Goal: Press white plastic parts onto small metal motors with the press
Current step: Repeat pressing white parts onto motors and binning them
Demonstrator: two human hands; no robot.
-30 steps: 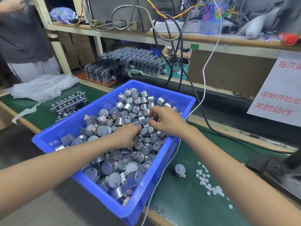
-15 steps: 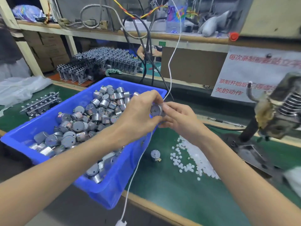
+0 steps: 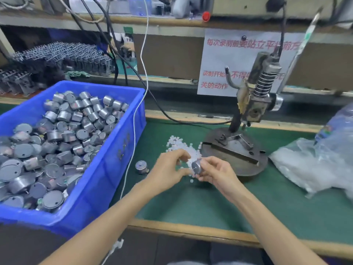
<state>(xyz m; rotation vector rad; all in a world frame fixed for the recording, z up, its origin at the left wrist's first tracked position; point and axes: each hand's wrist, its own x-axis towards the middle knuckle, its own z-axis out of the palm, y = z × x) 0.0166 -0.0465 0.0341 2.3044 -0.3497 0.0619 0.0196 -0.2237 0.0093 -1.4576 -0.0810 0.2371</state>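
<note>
right fingers (image 3: 207, 162): thumb and fingertips curl round a small round metal motor (image 3: 196, 167) and pinch it by the rim, flat face turned up toward the camera
right hand (image 3: 216, 174): lower middle of the frame, above the green mat (image 3: 210, 205), just in front of the press base
left fingers (image 3: 181, 154): curled, with thumb and index bent toward each other right next to the motor; honestly can't tell if there's a white part between them, too blurry
left hand (image 3: 168, 169): just left of the right hand, hanging over the near edge of the white pile
white plastic parts (image 3: 179, 145): loose little heap on the mat, centre of the frame, between the blue bin and the press base
press (image 3: 256, 100): small hand press, right of centre, with a coil spring on the head, standing on a round metal base (image 3: 236, 153) that's just behind the right hand
spare motor (image 3: 141, 166): sits alone on the mat, between the bin wall and the left hand
blue bin (image 3: 122, 150): left side of the frame, heaped with loads of the same motors (image 3: 66, 131)
white cable (image 3: 140, 104): hangs down along the bin's right wall
plastic bag (image 3: 315, 163): crumpled and clear, far right on the mat
paper sign (image 3: 238, 62): red print, behind the press
</note>
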